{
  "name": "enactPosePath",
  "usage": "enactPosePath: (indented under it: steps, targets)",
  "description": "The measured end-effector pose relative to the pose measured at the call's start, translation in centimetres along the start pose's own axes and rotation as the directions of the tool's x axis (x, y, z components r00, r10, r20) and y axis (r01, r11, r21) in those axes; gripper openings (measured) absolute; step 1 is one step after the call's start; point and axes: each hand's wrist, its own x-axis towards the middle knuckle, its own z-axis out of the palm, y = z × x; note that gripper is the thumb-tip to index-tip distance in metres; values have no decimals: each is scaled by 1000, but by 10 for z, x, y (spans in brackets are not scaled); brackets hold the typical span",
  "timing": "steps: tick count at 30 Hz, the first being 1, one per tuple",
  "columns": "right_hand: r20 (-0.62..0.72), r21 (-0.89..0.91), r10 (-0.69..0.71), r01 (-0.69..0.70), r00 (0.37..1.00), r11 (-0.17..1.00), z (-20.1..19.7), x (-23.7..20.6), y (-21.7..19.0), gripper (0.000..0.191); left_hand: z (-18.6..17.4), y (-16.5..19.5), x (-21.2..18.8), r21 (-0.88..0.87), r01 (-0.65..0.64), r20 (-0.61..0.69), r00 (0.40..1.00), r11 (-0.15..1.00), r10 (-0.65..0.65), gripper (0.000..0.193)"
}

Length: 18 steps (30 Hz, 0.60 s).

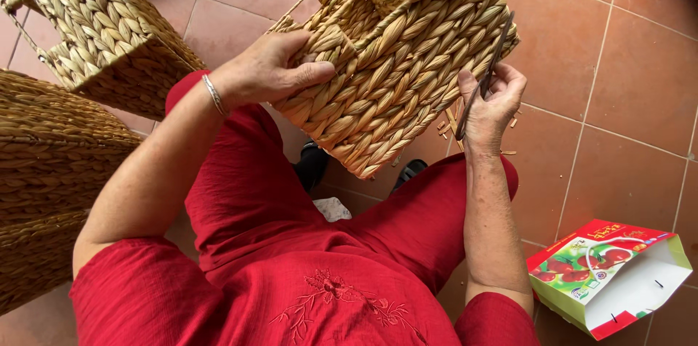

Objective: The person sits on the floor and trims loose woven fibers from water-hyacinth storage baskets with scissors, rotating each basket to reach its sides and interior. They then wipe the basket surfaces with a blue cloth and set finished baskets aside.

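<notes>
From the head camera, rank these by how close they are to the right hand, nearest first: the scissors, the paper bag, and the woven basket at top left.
1. Scissors: held in the right hand itself.
2. Paper bag: on the tiled floor, lower right.
3. Woven basket: top left, beyond the left hand.
</notes>
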Motion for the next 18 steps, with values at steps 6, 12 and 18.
enactPosePath:
  steps: [6,12,18]
  targets:
    - [-1,109,-16,16,1000,994,11,3,0,63,0,-3,-1,-5,96,-162,982,995,-95,36]
    - [-92,159,76,-60,993,985,19,23,10,59,-1,-12,23,71,-33,-172,984,997,45,39]
    - [-213,70,139,-127,967,989,-29,52,59,51,-7,-29,31,-239,68,149,988,969,-32,49]
